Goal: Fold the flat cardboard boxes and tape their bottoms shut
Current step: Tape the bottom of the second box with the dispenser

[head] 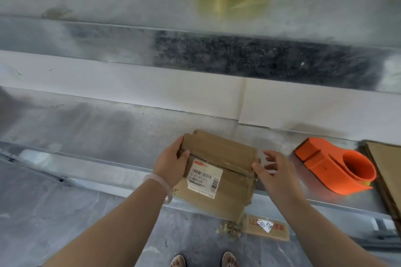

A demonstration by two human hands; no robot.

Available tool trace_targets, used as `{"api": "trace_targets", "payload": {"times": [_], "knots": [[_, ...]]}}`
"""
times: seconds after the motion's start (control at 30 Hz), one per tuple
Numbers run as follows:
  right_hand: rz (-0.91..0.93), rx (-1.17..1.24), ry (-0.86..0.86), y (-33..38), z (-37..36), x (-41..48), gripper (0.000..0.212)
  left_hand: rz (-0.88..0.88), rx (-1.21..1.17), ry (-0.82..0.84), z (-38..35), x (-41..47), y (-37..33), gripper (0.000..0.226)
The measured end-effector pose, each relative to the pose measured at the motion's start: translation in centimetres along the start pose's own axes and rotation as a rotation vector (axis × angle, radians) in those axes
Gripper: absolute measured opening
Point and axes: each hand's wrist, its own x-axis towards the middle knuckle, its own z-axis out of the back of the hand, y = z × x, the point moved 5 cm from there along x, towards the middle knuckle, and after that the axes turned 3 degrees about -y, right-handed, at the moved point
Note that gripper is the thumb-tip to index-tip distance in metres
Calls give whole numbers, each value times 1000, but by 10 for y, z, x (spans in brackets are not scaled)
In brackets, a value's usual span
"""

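Left hand point(173, 161) gripped the folded cardboard box point(219, 171) at the metal bench point(108, 136) edge, right hand point(275, 171) spread wide beside it, orange tape dispenser point(338, 167) nearby.

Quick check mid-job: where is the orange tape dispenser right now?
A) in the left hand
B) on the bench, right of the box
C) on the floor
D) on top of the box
B: the orange tape dispenser lies on the metal bench right of the cardboard box; the left hand grips the box and the right hand is open beside it.
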Motion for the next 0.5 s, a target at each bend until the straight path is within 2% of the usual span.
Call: {"api": "trace_targets", "payload": {"times": [0.1, 0.2, 0.27, 0.3, 0.37, 0.43, 0.5], "knots": [[-29, 30, 46, 6, -6, -12, 39, 122, -205, -99, 1, -5, 8, 33], [-20, 13, 237, 15, -26, -17, 38, 181, -278, -107, -1, -10, 11, 29], [-12, -26, 284, 17, -31, -13, 49, 196, -276, -91, 1, -15, 12, 42], [-12, -29, 283, 20, -29, -10, 52, 199, -282, -72, 5, -17, 13, 58], [-14, -14, 288, 21, -26, -3, 47, 176, -218, -33, 12, -14, 23, 83], [-6, 11, 293, 28, -23, -3, 45, 89, -11, 17, 20, -11, 26, 76], [11, 20, 272, 35, -21, -6, 47, 25, 55, 69, 26, -9, 26, 59]]}}
